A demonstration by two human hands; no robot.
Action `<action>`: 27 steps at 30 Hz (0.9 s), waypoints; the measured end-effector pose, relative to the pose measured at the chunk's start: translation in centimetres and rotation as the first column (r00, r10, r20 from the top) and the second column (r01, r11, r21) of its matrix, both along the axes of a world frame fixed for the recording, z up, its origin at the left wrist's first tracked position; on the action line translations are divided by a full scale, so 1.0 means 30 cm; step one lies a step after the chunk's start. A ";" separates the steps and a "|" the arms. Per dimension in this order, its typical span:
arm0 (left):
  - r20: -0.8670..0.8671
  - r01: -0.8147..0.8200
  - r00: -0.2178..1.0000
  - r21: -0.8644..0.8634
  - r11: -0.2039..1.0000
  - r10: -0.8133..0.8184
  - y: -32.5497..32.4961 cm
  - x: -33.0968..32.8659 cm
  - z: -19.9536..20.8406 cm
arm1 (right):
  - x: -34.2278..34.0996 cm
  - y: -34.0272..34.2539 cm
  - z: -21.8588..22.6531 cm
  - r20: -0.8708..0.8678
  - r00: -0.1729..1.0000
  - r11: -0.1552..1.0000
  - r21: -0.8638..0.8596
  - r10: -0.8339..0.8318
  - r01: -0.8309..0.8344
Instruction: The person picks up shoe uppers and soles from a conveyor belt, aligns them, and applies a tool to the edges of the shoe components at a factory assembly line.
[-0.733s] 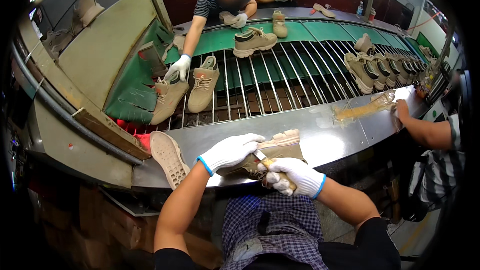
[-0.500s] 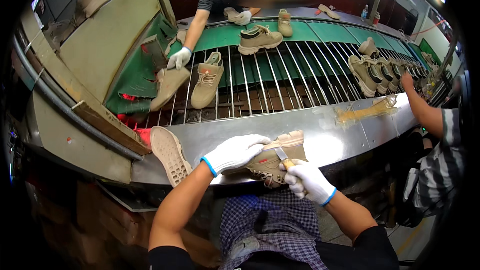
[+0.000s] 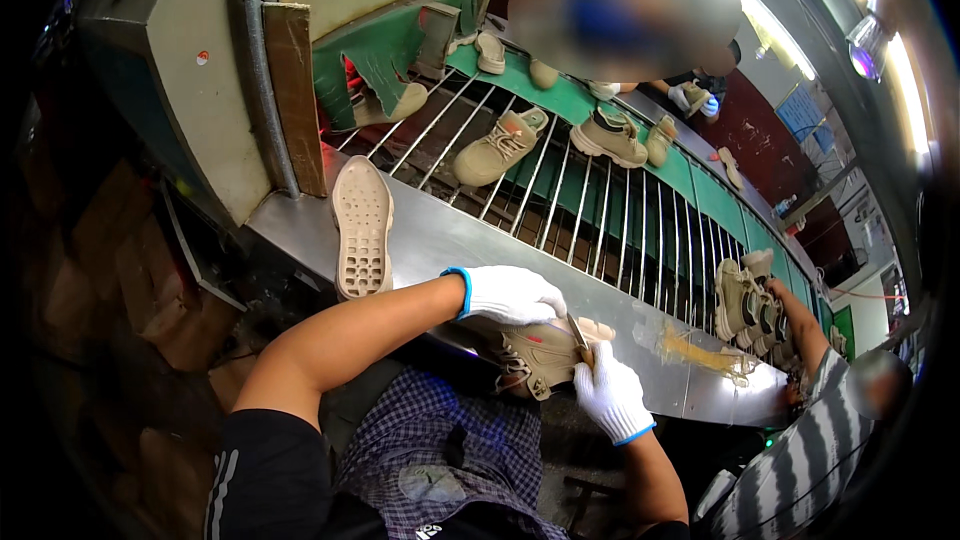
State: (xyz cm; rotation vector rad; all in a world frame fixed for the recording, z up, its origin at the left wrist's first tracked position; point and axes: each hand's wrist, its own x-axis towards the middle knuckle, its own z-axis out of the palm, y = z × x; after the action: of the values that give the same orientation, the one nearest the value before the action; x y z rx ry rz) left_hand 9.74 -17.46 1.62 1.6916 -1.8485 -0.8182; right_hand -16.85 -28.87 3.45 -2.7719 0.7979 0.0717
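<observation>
A beige lace-up shoe (image 3: pixel 537 356) lies on its side at the metal ledge's near edge, its sole turned away from me. My left hand (image 3: pixel 515 295), in a white knit glove with blue cuff, is closed over the shoe from above. In my gloved right hand (image 3: pixel 612 395) is a small flat-bladed knife (image 3: pixel 577 328), its blade against the shoe near the sole seam. The fingers wrap round its handle. A loose beige shoe sole (image 3: pixel 362 225) rests on the ledge to the left, studded side up.
Beyond the metal ledge (image 3: pixel 465 228) runs a rack of metal bars (image 3: pixel 545 205) bearing several shoes, one (image 3: pixel 500 147) closest. Another shoe (image 3: pixel 395 105) sits by the torn green curtain (image 3: pixel 385 60). A co-worker in a striped shirt (image 3: pixel 800 455) reaches toward shoes at right; others work opposite.
My view has swung and tilted. The co-worker's gloved hand has left the far-left shoe, which now lies at the curtain. My hands keep hold of shoe and knife; the knife's angle has shifted.
</observation>
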 end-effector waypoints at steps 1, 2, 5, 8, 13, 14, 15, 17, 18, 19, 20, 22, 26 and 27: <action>-0.006 -0.013 1.000 -0.017 1.000 0.013 0.012 0.004 0.004 | 0.008 -0.007 -0.006 0.062 0.997 0.999 -0.003 0.039 -0.039; 0.002 -0.047 0.999 0.020 0.999 0.047 0.030 -0.001 0.024 | -0.005 -0.016 -0.017 0.116 0.992 0.998 -0.011 0.056 -0.055; -0.044 -0.132 0.990 -0.024 0.991 0.131 0.068 0.015 -0.032 | -0.004 -0.021 -0.021 0.122 0.989 0.996 -0.004 0.084 -0.084; -0.030 -0.111 0.993 -0.058 0.992 0.110 0.053 0.009 -0.051 | 0.000 -0.035 -0.041 0.070 0.983 0.983 -0.081 0.172 -0.166; 0.011 -0.128 0.992 -0.012 0.992 0.128 0.060 -0.028 0.005 | 0.025 -0.052 -0.010 -0.036 0.902 0.866 -0.267 0.431 -0.424; 0.022 -0.125 0.992 -0.035 0.992 0.126 0.062 -0.018 0.001 | 0.047 -0.054 0.005 -0.060 0.887 0.844 -0.284 0.458 -0.455; 0.032 -0.124 0.992 -0.057 0.991 0.126 0.063 -0.015 0.000 | 0.051 -0.056 0.023 -0.118 0.890 0.850 -0.266 0.439 -0.455; 0.070 -0.118 0.990 -0.057 0.991 0.121 0.066 -0.020 -0.007 | 0.085 -0.057 0.052 -0.201 0.882 0.854 -0.232 0.426 -0.465; 0.065 -0.126 0.989 -0.138 0.982 0.135 0.069 -0.023 -0.013 | 0.089 -0.077 0.058 -0.106 0.873 0.845 -0.216 0.477 -0.488; 0.058 -0.128 0.988 -0.212 0.969 0.144 0.070 -0.032 -0.020 | 0.083 -0.099 0.060 -0.016 0.856 0.836 -0.203 0.517 -0.509; 0.112 -0.134 0.979 -0.284 0.949 0.171 0.084 -0.033 -0.008 | 0.087 -0.103 0.074 -0.038 0.888 0.879 -0.134 0.458 -0.458; 0.106 -0.179 0.959 -0.491 0.853 0.262 0.146 -0.055 0.044 | 0.060 -0.158 0.027 0.143 0.943 0.954 -0.055 0.301 -0.296; -0.092 -0.420 0.796 -0.795 0.437 0.598 0.364 -0.214 -0.023 | -0.097 -0.417 -0.217 0.238 0.959 0.974 -0.130 -0.153 0.188; -0.119 -0.470 0.775 -0.765 0.440 0.621 0.426 -0.239 -0.055 | -0.127 -0.425 -0.231 0.124 0.973 0.932 -0.288 -0.192 0.221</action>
State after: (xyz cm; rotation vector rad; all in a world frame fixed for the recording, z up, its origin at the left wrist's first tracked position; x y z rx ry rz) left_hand 2.55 -4.68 -0.04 1.6057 -1.2544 0.4048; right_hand -20.68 -41.63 -3.48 -2.9188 1.1565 -0.2377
